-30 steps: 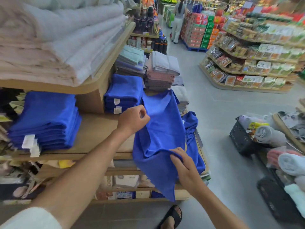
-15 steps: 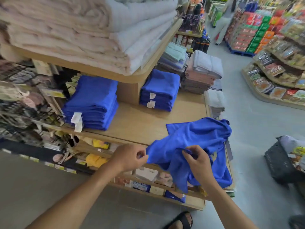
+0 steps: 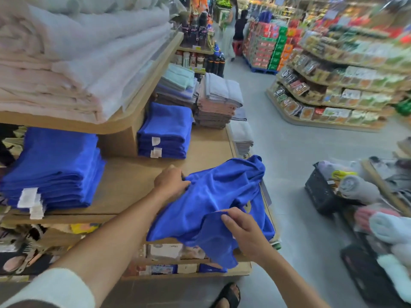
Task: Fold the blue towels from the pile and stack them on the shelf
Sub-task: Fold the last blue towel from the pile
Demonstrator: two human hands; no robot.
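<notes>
crumpled blue towel [image 3: 224,192] sprawls over the right front corner of the wooden shelf [image 3: 133,181]; left hand [image 3: 172,184] grips its far-left edge, right hand [image 3: 244,232] pinches a nearer fold; folded blue stack [image 3: 165,130] lies beyond, leftward

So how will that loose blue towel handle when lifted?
Likely floppy: the blue towel bunches and droops off the wooden shelf. Probably light: left hand and right hand hold it by pinched edges alone.

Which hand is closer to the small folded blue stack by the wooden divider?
Left. The left hand grips the loose towel just in front of that folded blue stack; the right hand pinches its near edge, farther back.
</notes>
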